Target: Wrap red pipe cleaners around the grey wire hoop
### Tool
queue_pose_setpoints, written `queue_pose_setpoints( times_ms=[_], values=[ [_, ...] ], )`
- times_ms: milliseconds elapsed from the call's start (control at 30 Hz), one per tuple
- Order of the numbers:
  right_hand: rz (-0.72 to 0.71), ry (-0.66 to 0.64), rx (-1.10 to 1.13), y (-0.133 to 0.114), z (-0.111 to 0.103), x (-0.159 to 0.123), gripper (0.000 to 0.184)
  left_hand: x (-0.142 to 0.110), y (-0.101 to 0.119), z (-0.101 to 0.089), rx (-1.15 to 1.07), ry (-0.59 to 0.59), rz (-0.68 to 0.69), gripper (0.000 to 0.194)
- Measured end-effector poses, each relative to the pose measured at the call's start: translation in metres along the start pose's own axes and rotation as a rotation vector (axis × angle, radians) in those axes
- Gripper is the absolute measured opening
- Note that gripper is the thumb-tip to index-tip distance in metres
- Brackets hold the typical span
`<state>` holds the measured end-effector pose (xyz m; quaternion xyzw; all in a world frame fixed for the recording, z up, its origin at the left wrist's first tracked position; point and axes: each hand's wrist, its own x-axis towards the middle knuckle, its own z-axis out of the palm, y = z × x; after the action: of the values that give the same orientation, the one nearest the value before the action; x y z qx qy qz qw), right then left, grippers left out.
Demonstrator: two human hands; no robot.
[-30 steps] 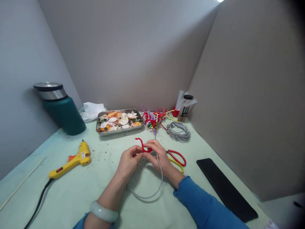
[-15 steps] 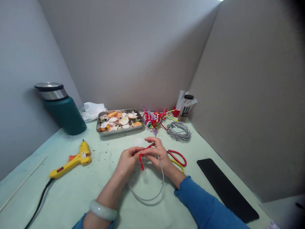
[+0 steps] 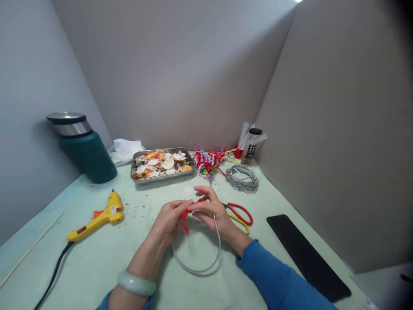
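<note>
Between my two hands is a loop of grey wire [image 3: 197, 271], hanging down toward me over the table. A red pipe cleaner [image 3: 185, 220] crosses the top of the loop, one end dangling blurred below my fingers. My left hand [image 3: 170, 217] pinches the pipe cleaner and wire from the left. On the other side my right hand [image 3: 214, 210] grips the wire and the pipe cleaner between thumb and fingers, its index finger raised and curved. The fingers hide where wire and pipe cleaner meet. Scissors [image 3: 240, 215] with red and yellow handles lie just beyond my right wrist.
A metal tray [image 3: 164, 178] of shells stands behind my hands, beside tangled pipe cleaners [image 3: 211, 161] and a grey wire coil [image 3: 241, 178]. Leftward are a yellow glue gun [image 3: 97, 221] and a teal bottle [image 3: 88, 155]. A black flat strip [image 3: 306, 256] lies right.
The red pipe cleaner's free end has swung from pointing up behind the fingers to hanging down on the near side. My right index finger has lifted. The wire loop stays between both hands.
</note>
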<state>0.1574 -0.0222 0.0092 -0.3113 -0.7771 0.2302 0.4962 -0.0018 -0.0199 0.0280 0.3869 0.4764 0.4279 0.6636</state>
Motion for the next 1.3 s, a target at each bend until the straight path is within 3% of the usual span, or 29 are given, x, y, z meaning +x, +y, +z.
queue_pose_setpoints(
  times_ms=[267,433,967,1300],
  values=[
    [0.09,0.115,0.035,-0.0013,0.0004,0.0016,0.017,0.0024,-0.0012,0.0024,-0.016,-0.026,0.022,0.032],
    [0.113,0.073,0.027,-0.0037,0.0008,0.0015,0.006,0.004,-0.0028,-0.0003,0.026,-0.046,0.076,0.031],
    [0.264,0.1,0.042,0.0032,0.0038,-0.0012,0.008,0.0042,-0.0047,-0.0016,0.273,-0.104,0.274,0.026],
    [0.278,0.049,0.068,0.0054,0.006,-0.0036,0.018,0.0068,-0.005,0.0003,0.354,-0.01,0.334,0.024]
  ],
)
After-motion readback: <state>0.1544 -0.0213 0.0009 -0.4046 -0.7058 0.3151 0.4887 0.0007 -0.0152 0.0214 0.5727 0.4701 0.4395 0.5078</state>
